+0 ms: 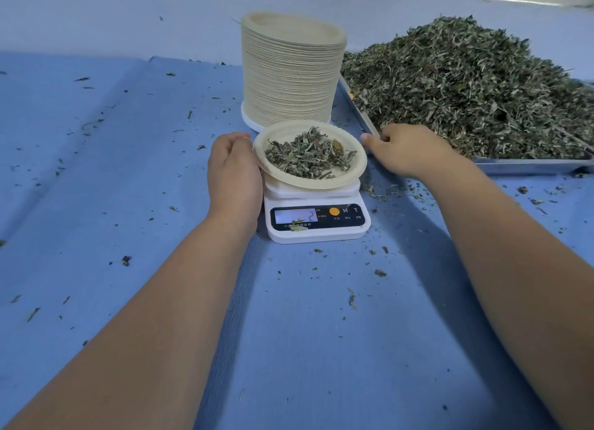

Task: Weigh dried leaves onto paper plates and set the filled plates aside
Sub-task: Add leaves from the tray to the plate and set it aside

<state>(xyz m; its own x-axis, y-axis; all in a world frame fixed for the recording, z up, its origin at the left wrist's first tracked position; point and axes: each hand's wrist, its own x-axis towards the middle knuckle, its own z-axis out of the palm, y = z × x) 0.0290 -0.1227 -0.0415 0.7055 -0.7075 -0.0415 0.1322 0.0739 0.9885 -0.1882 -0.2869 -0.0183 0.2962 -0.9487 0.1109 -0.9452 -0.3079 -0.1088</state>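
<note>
A paper plate (348,176) with a small heap of dried leaves (308,155) sits on a white digital scale (316,219), slightly tilted. The scale's display shows a 2. My left hand (233,169) is against the plate's left rim, its fingers curled round the edge. My right hand (408,150) lies just right of the plate with fingers loosely curled and the thumb pointing at the rim; I cannot tell whether the thumb touches it. A tall stack of empty paper plates (289,73) stands right behind the scale.
A metal tray (527,166) heaped with dried leaves (466,86) fills the right side, its near corner beside my right hand. Blue cloth (128,172) covers the table, with leaf crumbs scattered over it. A pale wall runs along the back.
</note>
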